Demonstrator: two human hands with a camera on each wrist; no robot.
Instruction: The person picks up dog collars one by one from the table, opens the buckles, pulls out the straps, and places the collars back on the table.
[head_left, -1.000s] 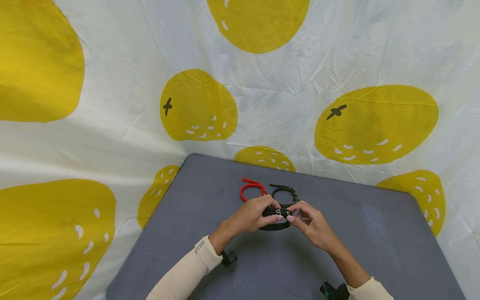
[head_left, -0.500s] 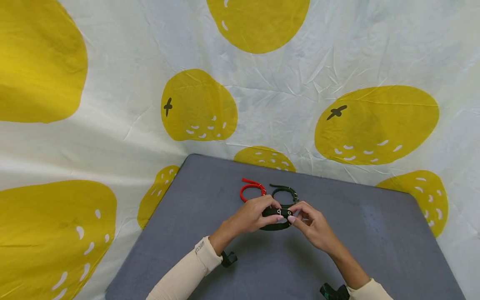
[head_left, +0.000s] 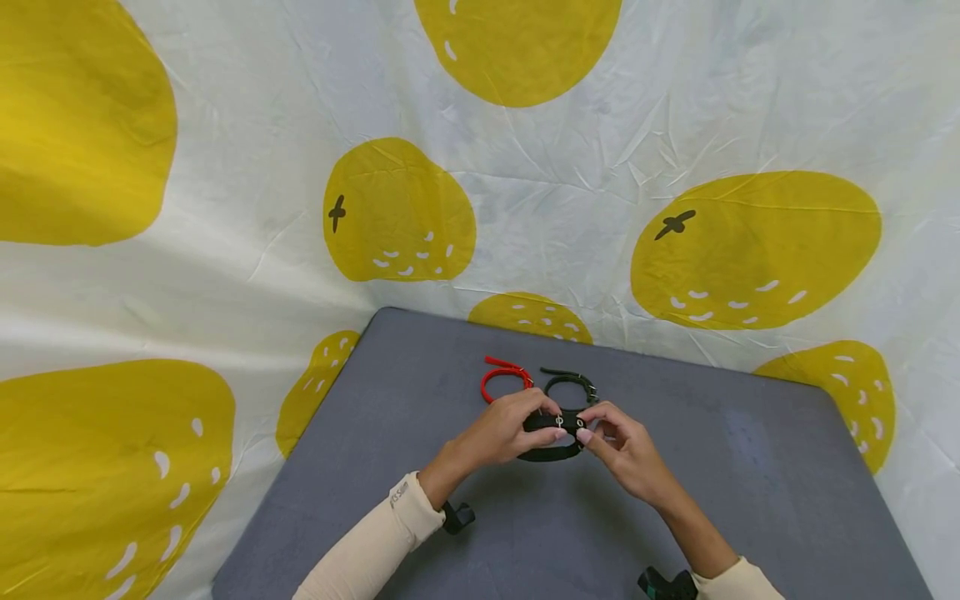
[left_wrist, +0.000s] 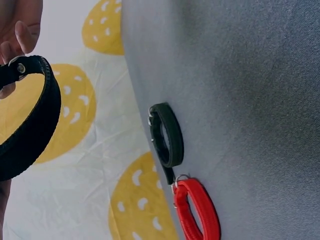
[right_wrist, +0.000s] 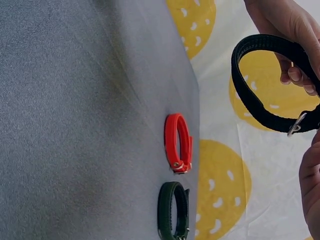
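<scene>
Both hands hold a black dog collar (head_left: pixel 551 454), bent into a loop above the table, its metal fittings towards the top. My left hand (head_left: pixel 498 427) pinches the strap left of the fittings, thumb below and fingers above. On the other side my right hand (head_left: pixel 628 454) pinches the band by a metal eyelet between thumb and fingers. In the right wrist view a silver buckle (right_wrist: pixel 297 124) shows on the collar. The left wrist view shows a round rivet or eyelet (left_wrist: pixel 21 68) near the right hand's fingers. The fingers hide parts of the strap ends.
Behind the hands a red collar (head_left: pixel 501 372) lies buckled in a loop on the grey table (head_left: pixel 420 375). Right of it lies a dark green collar (head_left: pixel 567 377) with its tail sticking out. A white curtain (head_left: pixel 555 192) with yellow fruit prints hangs behind the table.
The metal fittings on the held collar have shifted slightly to the right and up between the fingers. Both hands stay nearly in place, gripping the strap throughout.
</scene>
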